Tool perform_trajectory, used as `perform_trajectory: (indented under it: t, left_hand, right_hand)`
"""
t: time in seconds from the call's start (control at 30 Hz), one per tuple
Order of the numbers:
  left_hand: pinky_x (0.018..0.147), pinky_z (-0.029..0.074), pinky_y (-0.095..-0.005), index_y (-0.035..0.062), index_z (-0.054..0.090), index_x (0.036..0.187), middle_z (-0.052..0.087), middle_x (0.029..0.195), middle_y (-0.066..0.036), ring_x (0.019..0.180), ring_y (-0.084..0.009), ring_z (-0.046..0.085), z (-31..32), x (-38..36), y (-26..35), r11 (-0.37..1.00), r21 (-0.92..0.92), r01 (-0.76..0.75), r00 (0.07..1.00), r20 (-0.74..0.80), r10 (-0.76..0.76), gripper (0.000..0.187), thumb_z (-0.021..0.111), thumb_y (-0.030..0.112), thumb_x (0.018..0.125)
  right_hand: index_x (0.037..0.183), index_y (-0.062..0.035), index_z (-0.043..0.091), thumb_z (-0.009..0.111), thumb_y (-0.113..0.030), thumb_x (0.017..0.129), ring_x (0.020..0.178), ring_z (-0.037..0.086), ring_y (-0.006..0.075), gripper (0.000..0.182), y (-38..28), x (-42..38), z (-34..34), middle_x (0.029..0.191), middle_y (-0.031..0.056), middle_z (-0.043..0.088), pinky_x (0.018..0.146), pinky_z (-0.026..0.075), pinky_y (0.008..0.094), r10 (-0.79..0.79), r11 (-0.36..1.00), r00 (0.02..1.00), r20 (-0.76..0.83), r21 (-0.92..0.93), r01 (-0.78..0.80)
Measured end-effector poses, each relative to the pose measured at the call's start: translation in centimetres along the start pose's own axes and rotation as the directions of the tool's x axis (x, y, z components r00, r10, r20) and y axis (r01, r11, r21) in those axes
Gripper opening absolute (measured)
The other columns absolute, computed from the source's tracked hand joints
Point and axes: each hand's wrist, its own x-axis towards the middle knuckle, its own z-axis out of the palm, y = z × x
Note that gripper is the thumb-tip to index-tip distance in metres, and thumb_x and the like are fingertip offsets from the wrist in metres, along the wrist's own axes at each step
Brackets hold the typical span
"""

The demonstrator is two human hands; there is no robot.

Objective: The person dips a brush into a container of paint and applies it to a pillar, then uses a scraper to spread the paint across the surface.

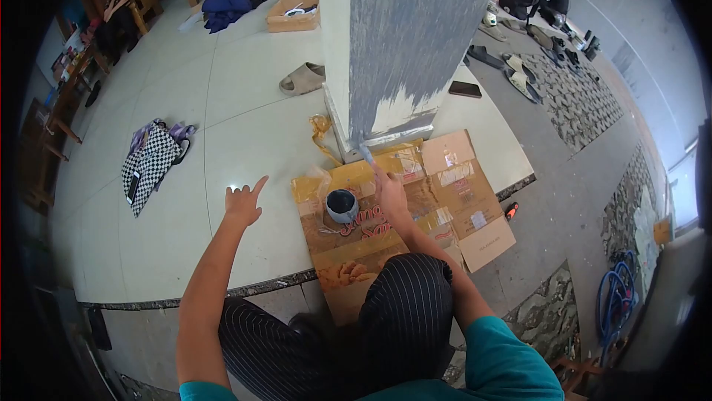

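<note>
Paintbrush (366,154), pinched in fingers of right hand (391,197): best drawn lightly along painted pillar (415,30). Left hand (243,206): empty, thumb spread from fingers.

Single head-worn view, wide-angle, dark-cornered; faces forward, down over knees (406,293) toward nearby column (415,37).

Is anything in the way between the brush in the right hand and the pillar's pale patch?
Nothing visible: the brush in the right hand is at the foot of the pillar, near that patch.
</note>
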Motion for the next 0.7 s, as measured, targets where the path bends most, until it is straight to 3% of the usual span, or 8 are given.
perform_trajectory:
  t: [0.07,0.13,0.27,0.33,0.47,0.57,0.67,0.7]
  left_hand:
    - [0.102,0.037,-0.0494,0.0353,0.001,0.154,0.061,0.121,-0.012,0.106,-0.0278,0.062,0.3,-0.3,-0.3,1.0,-0.01,0.002,1.0,0.002,-0.002,0.095,0.066,0.034,0.086]
    - [0.103,0.036,-0.0496,0.0351,0.0,0.154,0.06,0.122,-0.012,0.108,-0.0287,0.061,0.7,-0.1,-0.6,1.0,-0.004,0.007,1.0,0.02,-0.007,0.095,0.066,0.036,0.087]
    - [0.104,0.036,-0.0494,0.0351,-0.002,0.154,0.06,0.123,-0.012,0.109,-0.0292,0.061,1.4,0.4,-0.9,1.0,0.025,0.009,0.999,0.034,-0.01,0.095,0.066,0.037,0.087]
    - [0.106,0.035,-0.0551,0.0359,0.002,0.154,0.061,0.12,-0.016,0.109,-0.0319,0.062,1.2,0.4,-0.8,1.0,-0.029,-0.001,1.0,0.006,0.001,0.094,0.067,0.035,0.085]
    - [0.104,0.035,-0.051,0.0351,-0.002,0.154,0.06,0.123,-0.012,0.109,-0.0287,0.061,0.2,-0.2,-0.2,1.0,0.011,0.003,0.999,0.037,-0.004,0.094,0.065,0.036,0.088]
    - [0.107,0.034,-0.0519,0.0351,-0.002,0.154,0.06,0.124,-0.012,0.11,-0.0296,0.061,0.1,-0.2,-0.5,1.0,0.0,0.004,0.999,0.033,-0.004,0.095,0.065,0.037,0.087]
    - [0.107,0.034,-0.052,0.0351,-0.002,0.154,0.06,0.123,-0.012,0.111,-0.0298,0.061,0.3,-0.2,-0.7,1.0,-0.008,0.017,0.999,0.037,-0.017,0.095,0.066,0.037,0.087]
    - [0.107,0.034,-0.0519,0.0351,-0.002,0.154,0.06,0.123,-0.012,0.111,-0.0298,0.061,0.4,-0.2,-0.8,1.0,0.002,0.022,0.999,0.037,-0.022,0.096,0.066,0.037,0.087]
  right_hand:
    - [0.135,-0.0165,0.053,0.056,-0.01,0.093,0.072,0.062,0.0425,0.042,0.3,-1.1,0.0,0.088,0.0228,0.06,0.061,0.051,0.0488,0.026,1.0,0.998,0.059,0.008,-0.027]
    - [0.134,-0.0162,0.054,0.054,-0.012,0.095,0.073,0.062,0.0441,0.039,0.2,-1.7,-0.1,0.089,0.0217,0.06,0.061,0.05,0.0514,-0.101,0.975,0.982,-0.161,0.18,0.13]
    - [0.133,-0.0164,0.054,0.052,-0.013,0.096,0.073,0.061,0.0452,0.037,-1.3,0.6,-0.6,0.09,0.0206,0.061,0.062,0.049,0.0534,-0.162,0.958,0.947,-0.276,0.186,0.218]
    - [0.131,-0.0166,0.055,0.053,-0.014,0.096,0.074,0.061,0.045,0.035,-1.4,1.9,-0.3,0.09,0.0199,0.061,0.061,0.049,0.0534,-0.145,0.975,0.967,-0.209,0.134,0.176]
    - [0.131,-0.0165,0.055,0.053,-0.015,0.096,0.075,0.061,0.0453,0.035,-0.9,1.1,0.1,0.09,0.0207,0.061,0.062,0.048,0.0536,-0.095,0.991,0.988,-0.118,0.085,0.105]
    - [0.124,-0.0105,0.06,0.056,-0.012,0.094,0.078,0.061,0.0439,0.03,0.2,-0.8,-0.3,0.087,0.0224,0.062,0.064,0.049,0.0499,0.013,0.999,0.999,0.043,0.044,-0.015]
    - [0.125,-0.008,0.06,0.056,-0.009,0.093,0.077,0.062,0.0419,0.032,-0.1,-1.3,-1.5,0.085,0.0217,0.062,0.064,0.05,0.0466,-0.048,0.99,0.997,-0.06,0.127,0.055]
    - [0.126,-0.0084,0.059,0.056,-0.008,0.093,0.075,0.062,0.0405,0.033,0.0,-0.8,-1.8,0.085,0.0209,0.062,0.062,0.05,0.0468,-0.131,0.976,0.969,-0.209,0.143,0.163]
